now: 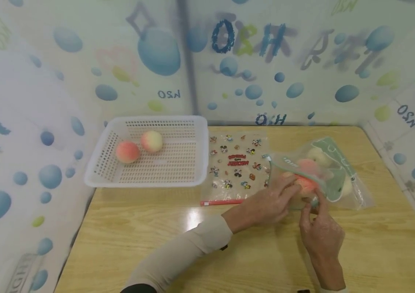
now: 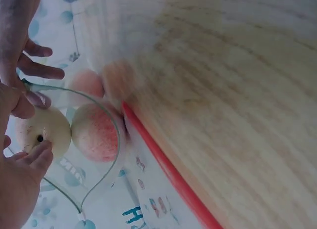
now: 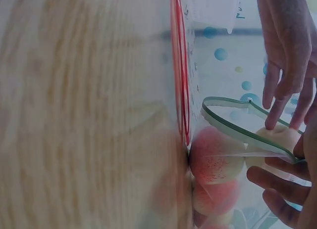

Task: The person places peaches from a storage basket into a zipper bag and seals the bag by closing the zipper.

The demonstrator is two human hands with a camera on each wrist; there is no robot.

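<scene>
A clear bag with a green zip rim (image 1: 333,162) lies at the right of the wooden table, with several peaches inside. My left hand (image 1: 288,191) reaches into its mouth, straight fingers touching a pale peach (image 3: 280,137) beside a red peach (image 1: 307,184). My right hand (image 1: 311,205) pinches the near edge of the green rim (image 3: 233,125) and holds the mouth open. In the left wrist view the pale peach (image 2: 42,130) and the red peach (image 2: 96,135) sit side by side inside the rim.
A white perforated basket (image 1: 145,181) at the back left holds two peaches (image 1: 127,151) (image 1: 151,141). A flat clear bag with cartoon print and a red zip (image 1: 234,167) lies between the basket and the green bag. Patterned walls enclose the table on three sides.
</scene>
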